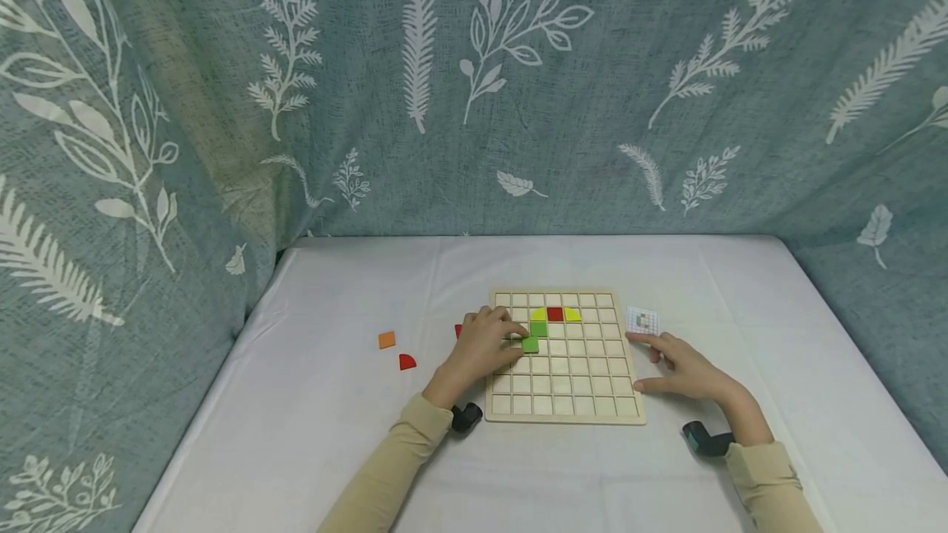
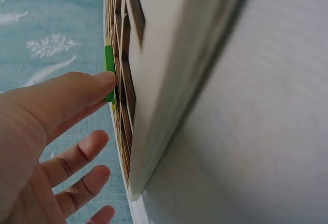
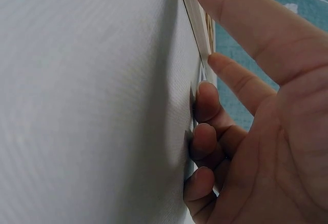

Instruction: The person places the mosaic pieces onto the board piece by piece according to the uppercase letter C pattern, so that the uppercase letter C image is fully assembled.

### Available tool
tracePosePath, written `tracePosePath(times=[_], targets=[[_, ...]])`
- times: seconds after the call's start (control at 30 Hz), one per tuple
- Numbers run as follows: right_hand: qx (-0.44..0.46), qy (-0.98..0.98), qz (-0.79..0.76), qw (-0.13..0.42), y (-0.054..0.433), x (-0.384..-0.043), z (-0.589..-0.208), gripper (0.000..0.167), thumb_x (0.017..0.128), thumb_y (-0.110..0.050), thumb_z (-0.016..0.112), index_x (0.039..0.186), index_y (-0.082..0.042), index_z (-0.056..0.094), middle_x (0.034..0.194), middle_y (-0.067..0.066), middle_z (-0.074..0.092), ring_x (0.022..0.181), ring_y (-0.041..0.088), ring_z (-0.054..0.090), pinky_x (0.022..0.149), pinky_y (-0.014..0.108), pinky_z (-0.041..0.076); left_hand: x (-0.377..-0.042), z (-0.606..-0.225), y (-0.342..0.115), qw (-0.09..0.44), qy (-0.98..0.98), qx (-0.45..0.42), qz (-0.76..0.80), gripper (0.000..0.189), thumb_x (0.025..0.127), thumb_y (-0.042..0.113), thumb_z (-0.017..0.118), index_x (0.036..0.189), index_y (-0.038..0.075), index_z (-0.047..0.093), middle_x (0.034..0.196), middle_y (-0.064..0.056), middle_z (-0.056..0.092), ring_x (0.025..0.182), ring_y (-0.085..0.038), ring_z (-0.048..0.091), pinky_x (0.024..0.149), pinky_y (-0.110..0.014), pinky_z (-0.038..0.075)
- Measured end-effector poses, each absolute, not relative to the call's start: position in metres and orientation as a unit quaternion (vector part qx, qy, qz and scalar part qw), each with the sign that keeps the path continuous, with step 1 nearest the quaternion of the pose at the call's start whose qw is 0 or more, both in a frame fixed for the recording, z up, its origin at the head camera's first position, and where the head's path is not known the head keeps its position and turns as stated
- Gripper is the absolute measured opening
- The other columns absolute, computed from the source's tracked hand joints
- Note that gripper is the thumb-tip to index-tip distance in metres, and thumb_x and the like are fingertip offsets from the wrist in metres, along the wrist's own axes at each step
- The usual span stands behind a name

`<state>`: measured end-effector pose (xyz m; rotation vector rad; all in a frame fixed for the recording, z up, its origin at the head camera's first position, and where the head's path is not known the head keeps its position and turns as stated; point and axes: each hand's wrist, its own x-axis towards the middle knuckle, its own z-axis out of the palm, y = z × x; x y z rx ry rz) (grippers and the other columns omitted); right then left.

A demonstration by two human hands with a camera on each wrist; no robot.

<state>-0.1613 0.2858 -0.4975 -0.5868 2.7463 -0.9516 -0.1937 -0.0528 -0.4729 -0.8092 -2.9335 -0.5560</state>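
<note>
A wooden grid board lies on the table, divided into square cells. Thumb and index finger of my left hand pinch a green square tile over the board's left part; in the left wrist view the green tile stands edge-on at the thumb tip. Another green tile sits in the grid, below a yellow piece. A red square and a second yellow piece continue that row. My right hand touches the board's right edge with outstretched thumb and index finger.
Left of the board lie an orange square and a red quarter-round piece. Another red piece is partly hidden behind my left hand. A small pattern card lies right of the board. A patterned curtain hangs behind the table.
</note>
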Motion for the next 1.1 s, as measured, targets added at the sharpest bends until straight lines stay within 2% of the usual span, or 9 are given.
tracePosePath(times=[0.53, 1.1], targets=[[-0.203, 0.921, -0.322, 0.084, 0.2855, -0.1605, -0.4982, 0.077, 0.071, -0.038, 0.078, 0.134, -0.007, 0.047, 0.081, -0.001, 0.038, 0.072, 0.012, 0.032, 0.063, 0.023, 0.031, -0.1934, -0.4746, -0.0460, 0.019, -0.948, -0.265, -0.176, 0.022, 0.081, 0.032, 0.070, 0.102, 0.024, 0.072, 0.097, 0.002, 0.056, 0.091, -0.017, 0.048, 0.087, -0.045, 0.039], [-0.199, 0.923, -0.320, 0.085, 0.2835, -0.1592, -0.4974, 0.077, 0.071, -0.037, 0.078, 0.134, -0.007, 0.047, 0.080, -0.001, 0.038, 0.073, 0.012, 0.033, 0.064, 0.023, 0.031, -0.1919, -0.4730, -0.0445, 0.019, -0.944, -0.277, -0.180, 0.015, 0.082, 0.032, 0.069, 0.095, 0.024, 0.072, 0.095, 0.002, 0.057, 0.089, -0.016, 0.048, 0.082, -0.042, 0.040]])
